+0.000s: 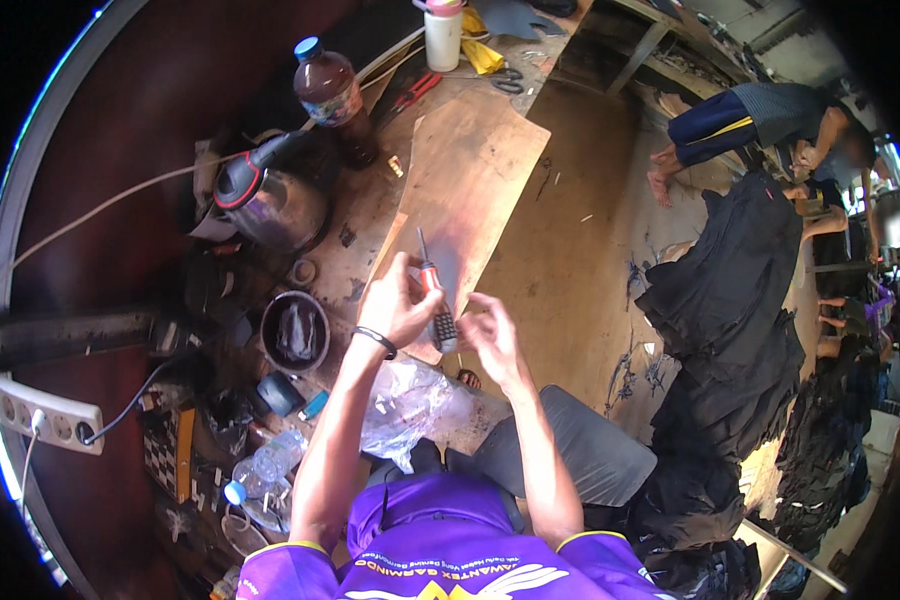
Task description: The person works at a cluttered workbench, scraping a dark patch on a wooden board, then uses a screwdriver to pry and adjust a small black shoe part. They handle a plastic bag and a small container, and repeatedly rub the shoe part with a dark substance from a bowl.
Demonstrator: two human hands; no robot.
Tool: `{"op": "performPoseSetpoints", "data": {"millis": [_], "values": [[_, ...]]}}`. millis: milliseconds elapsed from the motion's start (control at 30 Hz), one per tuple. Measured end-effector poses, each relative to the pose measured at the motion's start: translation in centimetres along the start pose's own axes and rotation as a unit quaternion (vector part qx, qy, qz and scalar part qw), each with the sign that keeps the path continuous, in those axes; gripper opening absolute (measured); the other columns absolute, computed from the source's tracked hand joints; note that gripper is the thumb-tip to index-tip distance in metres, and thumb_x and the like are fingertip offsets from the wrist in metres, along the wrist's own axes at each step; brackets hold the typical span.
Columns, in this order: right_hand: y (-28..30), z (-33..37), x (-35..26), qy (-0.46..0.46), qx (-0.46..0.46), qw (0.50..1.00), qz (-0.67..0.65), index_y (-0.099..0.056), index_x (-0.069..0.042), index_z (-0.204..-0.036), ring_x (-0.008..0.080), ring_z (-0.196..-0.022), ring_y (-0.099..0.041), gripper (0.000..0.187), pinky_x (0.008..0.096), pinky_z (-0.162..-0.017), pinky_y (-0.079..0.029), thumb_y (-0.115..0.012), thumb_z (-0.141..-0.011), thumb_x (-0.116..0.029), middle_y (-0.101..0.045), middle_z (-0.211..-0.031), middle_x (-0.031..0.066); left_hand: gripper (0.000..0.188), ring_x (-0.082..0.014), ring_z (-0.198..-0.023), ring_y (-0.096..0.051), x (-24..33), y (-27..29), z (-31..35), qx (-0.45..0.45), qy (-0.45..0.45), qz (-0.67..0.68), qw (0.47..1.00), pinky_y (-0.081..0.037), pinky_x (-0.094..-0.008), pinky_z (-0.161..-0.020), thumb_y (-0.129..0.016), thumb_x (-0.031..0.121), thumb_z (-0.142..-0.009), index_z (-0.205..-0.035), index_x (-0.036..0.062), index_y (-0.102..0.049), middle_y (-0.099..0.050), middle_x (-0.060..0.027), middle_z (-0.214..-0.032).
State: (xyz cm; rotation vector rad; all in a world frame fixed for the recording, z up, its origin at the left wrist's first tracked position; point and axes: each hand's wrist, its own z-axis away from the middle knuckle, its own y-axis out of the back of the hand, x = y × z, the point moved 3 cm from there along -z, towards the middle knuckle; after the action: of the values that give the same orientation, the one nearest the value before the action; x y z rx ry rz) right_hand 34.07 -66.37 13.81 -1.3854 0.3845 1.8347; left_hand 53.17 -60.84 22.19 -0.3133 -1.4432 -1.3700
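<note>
The left hand (395, 308) pinches a red and black screwdriver (443, 325) above the near part of the brown board (495, 150), likely so its tip points safely far away. The right hand (492, 338), just right, has loosely spread fingers; I can't tell if they touch the handle.

Dark cloth heaps (720, 290) and scissors (508, 80) suggest a garment workshop

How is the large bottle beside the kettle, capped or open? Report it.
Capped: the large bottle has its blue cap over the mouth. How tightly, I cannot tell.
</note>
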Motion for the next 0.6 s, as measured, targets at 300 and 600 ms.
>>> {"op": "performPoseSetpoints", "data": {"millis": [300, 600], "values": [[3.3, -4.3, -5.8, -0.012, 0.095, 0.995, 0.009, -0.05, -0.001, -0.129, 0.0168, -0.057, -0.066, 0.04, 0.032, -0.053, -0.061, -0.067, -0.101, -0.024, -0.066, -0.077, 0.0065, 0.075, -0.0339, -0.105, -0.072, 3.1, -3.6, -11.0, -0.031, -0.055, -0.001, 0.998, -0.055, -0.0459, -0.092, -0.068, 0.065, -0.089, -0.131, 0.0035, -0.059, -0.074, -0.0212, -0.107], [13.5, -19.3, -4.5, -0.024, 0.273, 0.962, 0.02, -0.057, 0.003, -0.109, 0.0213, -0.074, -0.073, 0.039, 0.0354, -0.064, -0.065, -0.073, -0.097, -0.031, -0.071, -0.09, 0.0142, 0.101, -0.0384, -0.156, -0.019, -0.7, -9.3, -23.4, 0.114, -0.205, -0.258, 0.937, -0.016, -0.0603, -0.126, -0.066, 0.073, -0.083, -0.154, 0.0048, -0.041, -0.027, -0.0217, -0.166]]}}
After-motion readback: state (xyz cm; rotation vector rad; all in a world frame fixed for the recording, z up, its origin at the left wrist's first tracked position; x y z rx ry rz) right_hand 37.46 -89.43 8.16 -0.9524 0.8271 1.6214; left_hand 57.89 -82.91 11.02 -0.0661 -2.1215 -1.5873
